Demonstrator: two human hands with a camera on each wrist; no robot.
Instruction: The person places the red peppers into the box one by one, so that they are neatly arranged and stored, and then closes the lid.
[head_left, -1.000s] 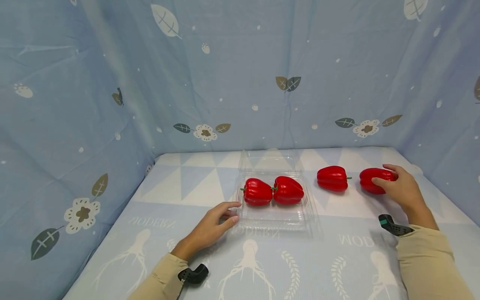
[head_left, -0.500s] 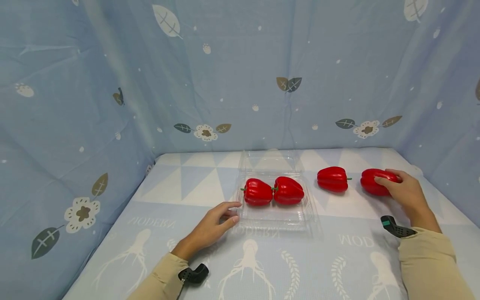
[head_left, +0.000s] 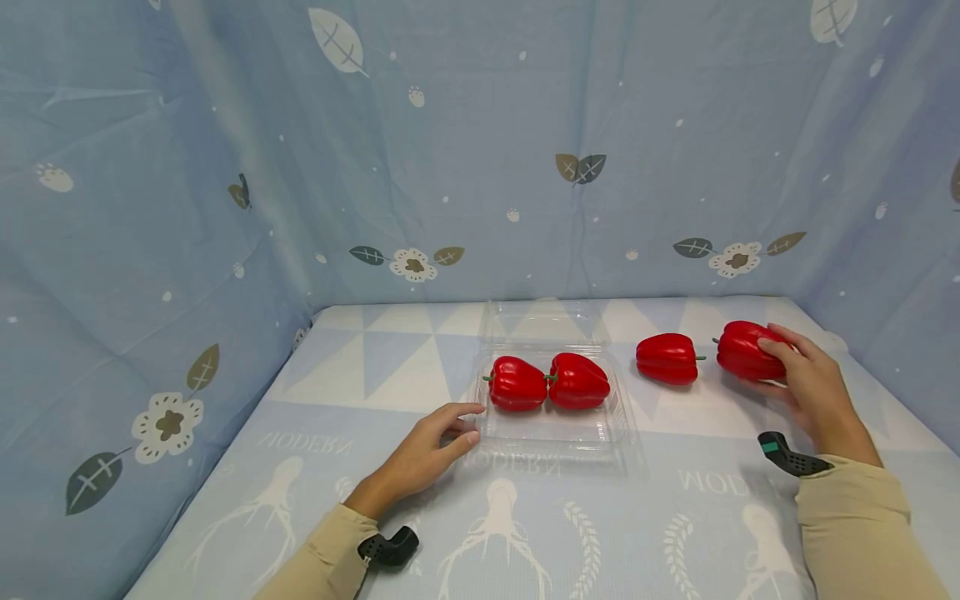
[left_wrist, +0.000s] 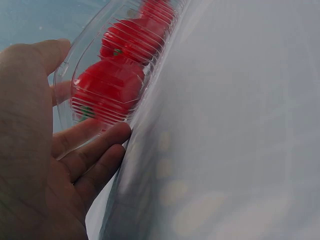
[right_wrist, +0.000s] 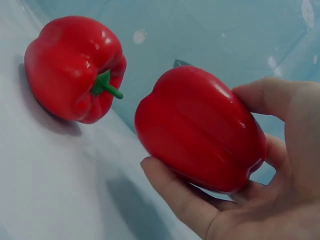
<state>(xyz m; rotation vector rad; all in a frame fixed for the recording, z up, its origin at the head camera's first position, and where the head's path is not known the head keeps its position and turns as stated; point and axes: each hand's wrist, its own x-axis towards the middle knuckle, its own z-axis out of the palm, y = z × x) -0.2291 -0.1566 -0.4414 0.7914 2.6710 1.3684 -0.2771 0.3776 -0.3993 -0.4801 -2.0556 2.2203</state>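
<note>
My right hand (head_left: 813,379) grips a red bell pepper (head_left: 746,350) by its blunt end, thumb and fingers on opposite sides. In the right wrist view this bell pepper (right_wrist: 200,130) hangs above the table, its shadow apart from it. Beside it a second bell pepper (head_left: 666,359) lies on the table, stem to the right. Two more, a left pepper (head_left: 517,385) and a right pepper (head_left: 578,382), lie in a clear plastic clamshell box (head_left: 540,429). My left hand (head_left: 423,450) rests at the box's left edge with loosely bent fingers; in the left wrist view its fingertips touch the wall.
The clamshell's clear lid (head_left: 542,321) is folded back behind the box. A patterned cloth (head_left: 315,500) covers the table. Blue fabric curtains (head_left: 480,167) stand along its back and sides.
My right hand has lifted the bell pepper off the table and turned it, so its green stem now shows at the left. The left hand and the clamshell box stay where they were.
</note>
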